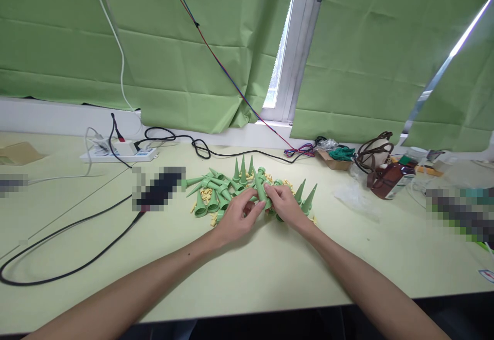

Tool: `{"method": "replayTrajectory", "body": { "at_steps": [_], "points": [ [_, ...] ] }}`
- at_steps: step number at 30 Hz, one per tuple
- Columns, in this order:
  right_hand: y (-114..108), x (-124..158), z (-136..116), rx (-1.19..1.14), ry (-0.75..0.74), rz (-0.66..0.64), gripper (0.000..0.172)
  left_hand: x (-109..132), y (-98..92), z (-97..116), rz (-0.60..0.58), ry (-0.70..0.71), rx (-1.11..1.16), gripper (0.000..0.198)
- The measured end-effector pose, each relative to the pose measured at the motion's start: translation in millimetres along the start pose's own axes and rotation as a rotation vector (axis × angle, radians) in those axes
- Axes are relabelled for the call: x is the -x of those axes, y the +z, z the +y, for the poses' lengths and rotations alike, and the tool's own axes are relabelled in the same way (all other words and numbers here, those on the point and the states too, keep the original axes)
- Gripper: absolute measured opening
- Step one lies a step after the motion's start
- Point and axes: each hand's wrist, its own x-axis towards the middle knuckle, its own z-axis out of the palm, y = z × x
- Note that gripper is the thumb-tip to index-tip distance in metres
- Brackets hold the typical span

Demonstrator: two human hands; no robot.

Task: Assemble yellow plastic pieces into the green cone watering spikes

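A green hollow plastic spike [260, 188] points up and slightly left between my hands, over the middle of the pile. My left hand [240, 211] pinches it low on its left side, thumb and fingers closed. On the other side, my right hand [284, 203] has its fingers closed around the same spike, hiding part of its wide end. More green spikes lie tipped over on the left [200, 205], and a few stand upright behind [243, 170]. Two spikes lean just right of my right hand [309, 200]. Small yellow pieces [206, 194] are scattered among them.
A white power strip [119, 155] and black cable [219, 154] run along the back. A dark blurred device [160, 191] lies left of the pile. At right are a small cardboard box [334, 161], a brown bottle [389, 179] and a clear plastic bag [355, 196].
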Motion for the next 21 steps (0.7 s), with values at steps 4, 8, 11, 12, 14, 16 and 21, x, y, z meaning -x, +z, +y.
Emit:
{"method": "replayTrajectory", "body": {
  "at_steps": [4,8,11,12,14,16,21],
  "points": [
    [0.6,0.1,1.2,-0.011,0.023,0.007,0.058,1.0,0.0,-4.2,0.004,0.025,-0.033,0.023],
    [0.7,0.2,2.6,-0.023,0.024,0.008,0.057,1.4,-0.4,-5.0,0.004,0.057,-0.069,0.020],
    [0.6,0.0,3.4,-0.032,0.023,0.016,0.056,1.1,-1.1,-4.3,0.005,0.087,-0.087,0.019],
    [0.6,-0.2,3.8,-0.031,0.024,0.020,0.056,1.0,-1.3,-4.0,0.006,0.102,-0.097,0.019],
    [0.4,-0.8,4.9,-0.025,0.023,0.023,0.056,1.1,-1.5,-3.8,0.012,0.134,-0.124,0.017],
    [0.1,-1.2,5.9,-0.004,0.021,0.025,0.056,1.3,-1.3,-4.3,0.025,0.161,-0.151,0.016],
    [0.2,-0.5,5.1,0.069,0.014,0.029,0.057,1.3,-0.3,-9.7,0.067,0.207,-0.225,0.015]
  ]
}}
